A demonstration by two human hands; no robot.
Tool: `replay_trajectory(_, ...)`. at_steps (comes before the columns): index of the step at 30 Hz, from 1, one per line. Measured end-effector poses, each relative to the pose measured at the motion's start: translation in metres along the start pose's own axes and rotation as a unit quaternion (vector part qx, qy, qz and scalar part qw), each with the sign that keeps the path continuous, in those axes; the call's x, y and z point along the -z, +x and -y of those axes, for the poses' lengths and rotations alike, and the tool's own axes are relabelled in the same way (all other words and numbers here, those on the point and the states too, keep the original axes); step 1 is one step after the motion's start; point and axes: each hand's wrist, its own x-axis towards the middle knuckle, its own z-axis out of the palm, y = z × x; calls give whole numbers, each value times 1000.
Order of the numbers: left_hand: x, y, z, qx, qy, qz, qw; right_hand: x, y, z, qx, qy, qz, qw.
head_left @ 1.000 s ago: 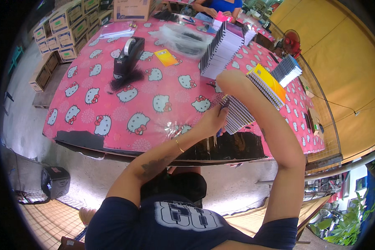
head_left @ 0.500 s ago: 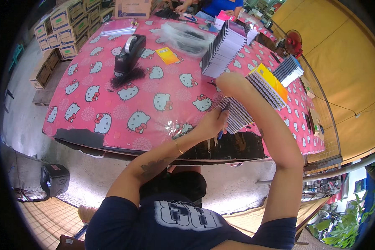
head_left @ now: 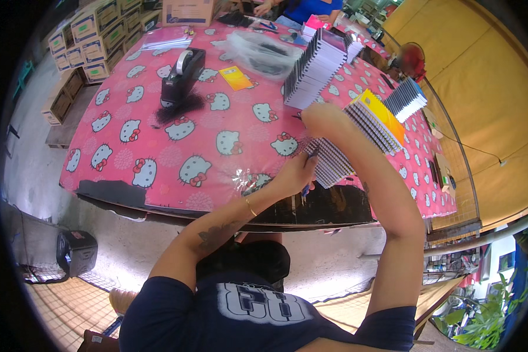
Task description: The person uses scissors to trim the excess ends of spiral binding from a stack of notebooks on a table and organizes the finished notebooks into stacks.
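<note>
A row of spiral-bound notebooks (head_left: pixel 335 162) with dark coils lies at the table's near right, close to both hands. My left hand (head_left: pixel 295 176) is closed on a small blue-handled hand tool (head_left: pixel 305 189) beside the near left end of the coils; its exact kind is hidden by the fingers. Bent over the far side of the same notebooks, my right hand (head_left: pixel 322 120) has its fingers curled. A short dark piece (head_left: pixel 297 117) sticks out beside it, and what the fingers hold cannot be made out.
Yellow-covered notebooks (head_left: pixel 381 117) adjoin the row, with a tall notebook stack (head_left: pixel 314 73) behind. A black tape dispenser (head_left: pixel 183 76), loose black coils (head_left: pixel 180 110), a yellow card (head_left: pixel 236 78) and a clear plastic bag (head_left: pixel 261 56) lie farther left. Across the table sits a person in blue (head_left: pixel 311 8).
My left hand has shifted very slightly left with the blue-handled tool. My right hand stays bent over the notebooks, almost unmoved.
</note>
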Motion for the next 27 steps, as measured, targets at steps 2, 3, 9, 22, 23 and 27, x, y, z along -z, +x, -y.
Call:
replay_trajectory(2,1,7,4,14,-24,-6,1000,4,2,5,9,6,-3,1000)
replay_trajectory(3,3,11,5,21,-36,-10,999,5,3,7,10,1,7,1000)
replay_trajectory(9,3,16,-5,20,6,-18,1000,-18,10,1,-23,6,10,1000)
replay_trajectory(22,5,15,2,16,-26,-33,999,-26,15,5,-3,10,3,1000)
replay_trajectory(23,6,13,-1,21,-8,-28,999,-28,15,3,-5,11,-1,1000)
replay_trajectory(27,4,1,5,3,5,0,1000,-29,16,1,-24,24,-5,999)
